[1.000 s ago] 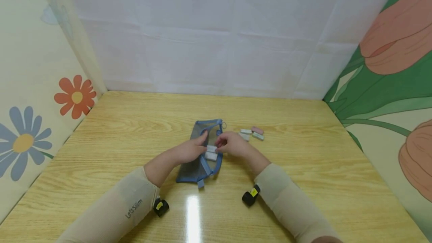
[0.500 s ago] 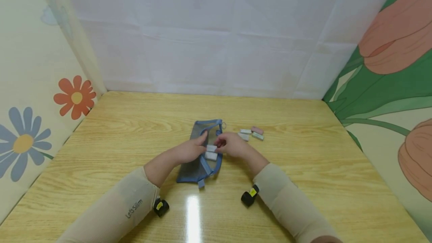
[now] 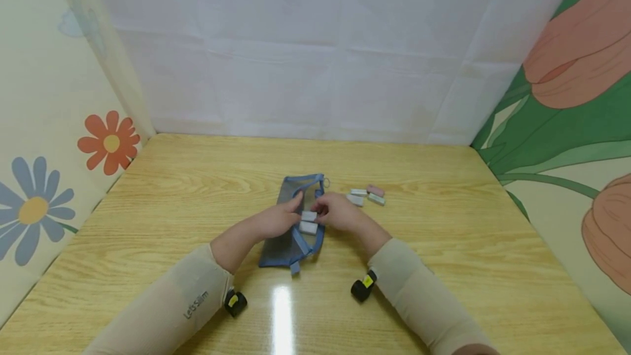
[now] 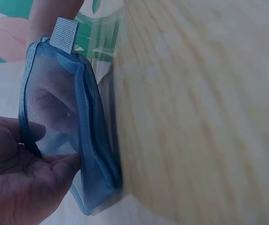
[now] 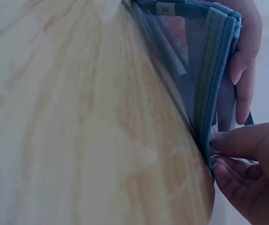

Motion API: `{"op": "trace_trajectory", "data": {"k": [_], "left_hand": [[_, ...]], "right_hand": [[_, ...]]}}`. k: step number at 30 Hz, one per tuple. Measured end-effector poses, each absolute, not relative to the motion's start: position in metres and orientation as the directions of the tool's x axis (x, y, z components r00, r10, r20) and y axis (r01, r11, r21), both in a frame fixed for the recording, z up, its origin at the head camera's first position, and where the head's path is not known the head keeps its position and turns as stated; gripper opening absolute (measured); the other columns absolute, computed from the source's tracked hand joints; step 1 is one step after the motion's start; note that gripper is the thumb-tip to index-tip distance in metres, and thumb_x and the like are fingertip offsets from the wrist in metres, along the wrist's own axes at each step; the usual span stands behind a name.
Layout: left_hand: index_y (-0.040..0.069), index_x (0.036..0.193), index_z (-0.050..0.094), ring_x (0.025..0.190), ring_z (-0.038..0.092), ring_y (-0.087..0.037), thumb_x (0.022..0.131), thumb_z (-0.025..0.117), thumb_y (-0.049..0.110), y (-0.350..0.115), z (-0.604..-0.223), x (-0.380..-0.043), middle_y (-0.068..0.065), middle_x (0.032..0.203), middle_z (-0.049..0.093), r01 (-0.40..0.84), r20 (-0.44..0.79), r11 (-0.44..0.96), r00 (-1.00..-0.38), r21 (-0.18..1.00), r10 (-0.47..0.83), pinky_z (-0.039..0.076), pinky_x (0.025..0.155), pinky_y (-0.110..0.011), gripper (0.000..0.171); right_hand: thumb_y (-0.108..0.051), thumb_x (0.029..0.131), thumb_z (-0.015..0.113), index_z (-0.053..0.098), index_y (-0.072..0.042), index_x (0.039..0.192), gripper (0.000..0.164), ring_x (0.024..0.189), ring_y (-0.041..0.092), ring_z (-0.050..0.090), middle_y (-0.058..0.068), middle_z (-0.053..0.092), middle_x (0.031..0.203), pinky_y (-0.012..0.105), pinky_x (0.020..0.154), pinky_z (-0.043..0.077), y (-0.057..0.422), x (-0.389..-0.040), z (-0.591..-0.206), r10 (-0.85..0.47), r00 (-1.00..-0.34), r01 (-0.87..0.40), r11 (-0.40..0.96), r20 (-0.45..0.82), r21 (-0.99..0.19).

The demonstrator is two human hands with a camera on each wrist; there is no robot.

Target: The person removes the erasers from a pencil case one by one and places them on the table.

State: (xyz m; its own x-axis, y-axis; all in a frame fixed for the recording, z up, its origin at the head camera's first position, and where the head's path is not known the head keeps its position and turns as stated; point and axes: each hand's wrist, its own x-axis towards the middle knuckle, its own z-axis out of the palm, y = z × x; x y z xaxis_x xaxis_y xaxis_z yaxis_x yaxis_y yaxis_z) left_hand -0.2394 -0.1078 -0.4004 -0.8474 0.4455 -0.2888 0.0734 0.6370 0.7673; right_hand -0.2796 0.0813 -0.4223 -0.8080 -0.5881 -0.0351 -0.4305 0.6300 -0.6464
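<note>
A blue-trimmed mesh zipper pouch (image 3: pixel 281 248) lies on the table with its mouth spread apart. My left hand (image 3: pixel 276 221) grips the pouch's left side; the left wrist view shows its thumb and fingers pinching the mesh wall. Two small white rectangular blocks, an upper block (image 3: pixel 309 216) and a lower block (image 3: pixel 308 228), show in the opening. At the upper one's right end, my right hand (image 3: pixel 340 212) pinches it with thumb and fingertips. From the right wrist view, that hand's fingertips (image 5: pixel 222 142) are right at the zipper edge, and most of the block is hidden.
Right of the pouch, a pink block (image 3: pixel 376 190) lies beside several small white blocks (image 3: pixel 356 200) on the wooden table (image 3: pixel 443 223). A metal ring (image 3: pixel 327 183) hangs at the pouch's far corner. White cloth (image 3: pixel 315 70) stands behind the table.
My right hand and forearm have drifted very slightly left. The upper white block is still at its fingertips, and my left hand keeps its hold on the pouch.
</note>
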Motion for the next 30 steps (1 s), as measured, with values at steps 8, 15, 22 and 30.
{"op": "trace_trajectory", "data": {"k": [8, 15, 22, 30], "left_hand": [[0.009, 0.147, 0.002, 0.138, 0.009, -0.029, 0.096, 0.037, 0.018, -0.108, -0.402, -0.240, -0.014, 0.151, 0.007, 0.078, -0.269, 0.622, -0.854, 0.779, 0.445, 0.010, 0.111, -0.045, 0.062], [0.008, 0.146, 0.003, 0.138, 0.006, -0.028, 0.096, 0.037, 0.018, -0.109, -0.403, -0.241, -0.013, 0.151, 0.005, 0.082, -0.255, 0.602, -0.855, 0.794, 0.452, 0.008, 0.111, -0.045, 0.062], [0.007, 0.146, 0.002, 0.138, 0.005, -0.028, 0.096, 0.037, 0.016, -0.110, -0.402, -0.241, -0.013, 0.151, 0.003, 0.074, -0.246, 0.581, -0.858, 0.810, 0.452, 0.007, 0.111, -0.044, 0.063], [0.005, 0.146, 0.000, 0.138, 0.003, -0.029, 0.095, 0.035, 0.014, -0.109, -0.398, -0.241, -0.015, 0.151, 0.001, 0.064, -0.235, 0.550, -0.859, 0.833, 0.454, 0.005, 0.111, -0.045, 0.062]], "right_hand": [[-0.006, 0.074, 0.069, 0.065, -0.006, 0.088, 0.015, 0.072, 0.010, 0.056, -0.001, 0.062, 0.079, 0.021, 0.064, 0.048, 0.081, -0.280, -0.427, -0.589, -0.808, -0.464, 0.636, 0.000, -0.617], [-0.006, 0.072, 0.069, 0.061, -0.007, 0.088, 0.017, 0.071, 0.010, 0.055, -0.001, 0.060, 0.077, 0.021, 0.062, 0.048, 0.081, -0.280, -0.427, -0.578, -0.816, -0.455, 0.639, 0.003, -0.620], [-0.004, 0.072, 0.067, 0.060, -0.007, 0.088, 0.018, 0.072, 0.012, 0.056, -0.001, 0.060, 0.079, 0.022, 0.062, 0.049, 0.084, -0.279, -0.423, -0.555, -0.832, -0.412, 0.629, -0.010, -0.660], [-0.003, 0.073, 0.066, 0.063, -0.006, 0.091, 0.019, 0.076, 0.013, 0.056, 0.000, 0.061, 0.082, 0.024, 0.068, 0.049, 0.095, -0.282, -0.420, -0.529, -0.848, -0.383, 0.619, -0.004, -0.686]]}}
